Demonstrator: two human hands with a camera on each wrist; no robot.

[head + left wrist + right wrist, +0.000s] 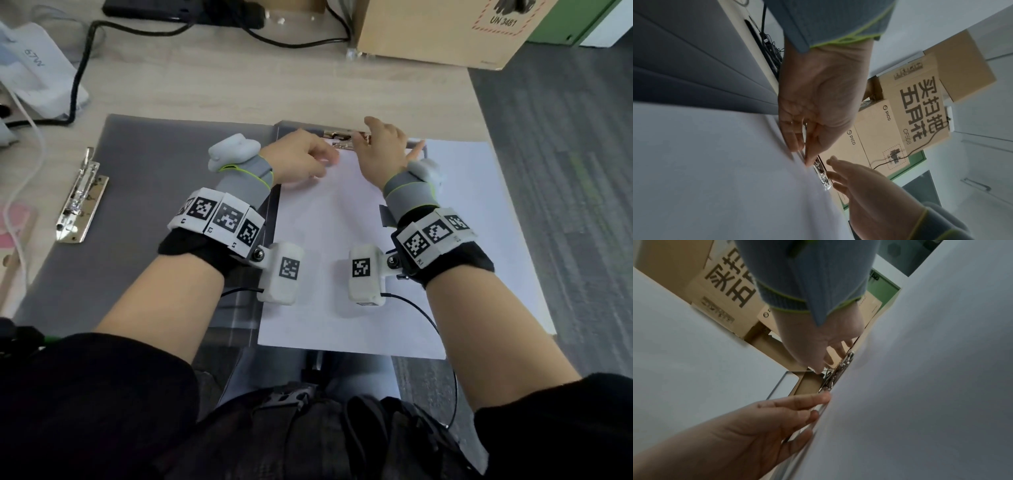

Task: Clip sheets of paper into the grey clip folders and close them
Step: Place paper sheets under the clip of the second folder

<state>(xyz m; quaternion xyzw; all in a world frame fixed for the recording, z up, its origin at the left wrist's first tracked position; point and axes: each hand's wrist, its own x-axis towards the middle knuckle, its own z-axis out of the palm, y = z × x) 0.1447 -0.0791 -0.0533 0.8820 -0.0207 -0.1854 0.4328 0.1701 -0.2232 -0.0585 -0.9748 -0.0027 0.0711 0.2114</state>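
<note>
i judge the paper light and floppy, so my left hand pinches its top edge while my right hand, fingers spread, works the stiff clip just beyond.

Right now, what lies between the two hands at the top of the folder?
In the head view, the top edge of the white paper and the metal clip lie between left hand and right hand.

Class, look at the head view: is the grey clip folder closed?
No. The grey clip folder lies open flat on the table, with a white sheet of paper on its right half.
</note>
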